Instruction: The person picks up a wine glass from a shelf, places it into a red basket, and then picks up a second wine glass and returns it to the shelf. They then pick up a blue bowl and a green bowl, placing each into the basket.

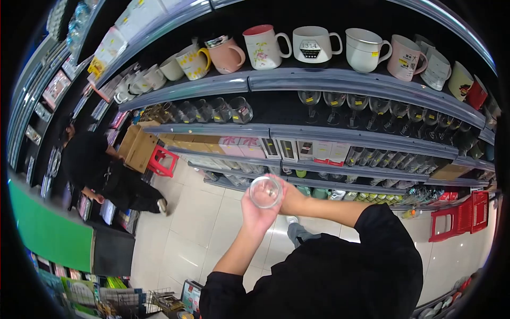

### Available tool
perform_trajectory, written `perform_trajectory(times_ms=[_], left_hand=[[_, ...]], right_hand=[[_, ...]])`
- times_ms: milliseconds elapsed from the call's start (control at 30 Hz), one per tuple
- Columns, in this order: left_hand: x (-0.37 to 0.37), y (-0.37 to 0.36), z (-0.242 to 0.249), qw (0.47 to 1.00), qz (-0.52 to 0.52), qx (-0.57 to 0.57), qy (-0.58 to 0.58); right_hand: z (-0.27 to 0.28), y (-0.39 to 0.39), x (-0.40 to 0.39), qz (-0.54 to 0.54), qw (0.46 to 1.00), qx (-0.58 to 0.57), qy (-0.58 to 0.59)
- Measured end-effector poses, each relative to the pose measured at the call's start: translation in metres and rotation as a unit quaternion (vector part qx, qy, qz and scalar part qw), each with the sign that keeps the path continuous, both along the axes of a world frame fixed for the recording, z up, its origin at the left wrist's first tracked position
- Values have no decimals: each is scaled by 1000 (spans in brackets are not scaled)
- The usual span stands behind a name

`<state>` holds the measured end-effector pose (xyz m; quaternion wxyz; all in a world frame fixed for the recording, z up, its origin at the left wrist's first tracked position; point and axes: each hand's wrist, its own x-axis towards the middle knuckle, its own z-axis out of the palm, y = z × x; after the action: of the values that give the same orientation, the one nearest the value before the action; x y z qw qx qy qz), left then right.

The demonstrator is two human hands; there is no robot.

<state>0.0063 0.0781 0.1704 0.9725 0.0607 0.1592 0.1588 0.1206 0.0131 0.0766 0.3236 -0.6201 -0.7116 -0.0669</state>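
Observation:
A clear drinking glass [265, 192] is held in front of my body, and I look down into its round mouth. My left hand [255, 214] wraps around its near left side. From the right, my right hand [291, 198] closes against the far right side, with some fingers hidden behind the glass. Beyond my hands, the lower shelves carry upright clear glasses [377, 158] and boxed items. Stemmed glasses [357, 106] stand in a row on the shelf above.
Mugs [263, 50] line the upper shelf edge [329, 80]. To the left, a person in dark clothes [87, 159] stands by a cardboard box [137, 148] and a red stool [162, 161]. A red plastic basket [472, 212] is at the right, over the tiled floor [186, 228].

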Motion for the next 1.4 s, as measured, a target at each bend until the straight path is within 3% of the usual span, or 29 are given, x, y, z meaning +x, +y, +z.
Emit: perform_trajectory(times_ms=[100, 233, 467, 567, 733, 833, 933, 1000, 1100, 1400], left_hand=[[41, 28, 25, 998, -29, 47, -5], [94, 71, 38, 994, -84, 74, -8], [172, 119, 26, 995, -96, 25, 1], [183, 125, 29, 995, -87, -4, 39], [214, 139, 32, 996, -72, -17, 41], [237, 147, 30, 997, -23, 63, 45], [253, 165, 25, 995, -86, 51, -17], [266, 171, 24, 993, -84, 65, 57], [278, 178, 20, 987, -145, 56, 33], [295, 153, 6, 976, -188, 106, 19]], right_hand=[[28, 25, 40, -71, 992, -55, -83], [45, 56, 91, -88, 993, 12, -80], [47, 77, 145, -153, 972, -38, -175], [32, 79, 150, -167, 980, -32, -100], [42, 74, 154, -180, 978, -6, -105], [39, 77, 157, -201, 975, 11, -90], [41, 77, 156, -238, 967, 10, -86], [46, 76, 155, -266, 961, 7, -81], [48, 74, 152, -304, 949, -23, -77], [36, 76, 151, -378, 922, -79, -40]])
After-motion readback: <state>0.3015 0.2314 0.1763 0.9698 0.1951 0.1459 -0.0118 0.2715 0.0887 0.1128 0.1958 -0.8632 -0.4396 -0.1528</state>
